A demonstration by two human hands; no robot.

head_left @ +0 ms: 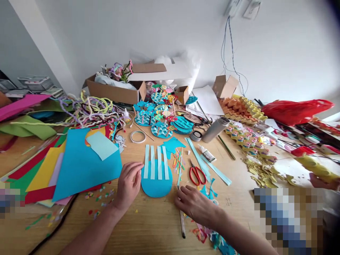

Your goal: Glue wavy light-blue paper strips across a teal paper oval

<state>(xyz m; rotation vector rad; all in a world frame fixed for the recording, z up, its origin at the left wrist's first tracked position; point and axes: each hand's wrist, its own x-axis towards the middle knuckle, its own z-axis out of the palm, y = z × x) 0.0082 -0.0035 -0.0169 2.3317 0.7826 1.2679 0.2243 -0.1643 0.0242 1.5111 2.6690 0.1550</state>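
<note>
A round blue paper piece point(156, 189) lies flat on the table in front of me, with several pale blue paper strips point(152, 166) side by side across its upper part, their tops reaching past its edge. My left hand point(129, 184) rests at its left edge, fingers stretched and thumb slightly apart, fingertips beside the leftmost strip. To the right, my right hand point(192, 205) is closed over a slim pen point(182, 225), whose dark end points toward me. Red-handled scissors point(197, 175) lie just beyond that hand, beside a white glue bottle point(207, 153).
Coloured paper sheets point(87, 166) are stacked at left. Tangled fuzzy stems point(87, 108), a tape roll point(137, 136) and finished blue paper crafts point(159, 120) lie behind. A metal flask point(215, 130) lies tilted at right, near yellow scraps point(259, 171). Another person's hand point(322, 180) holds yellow carton at far right.
</note>
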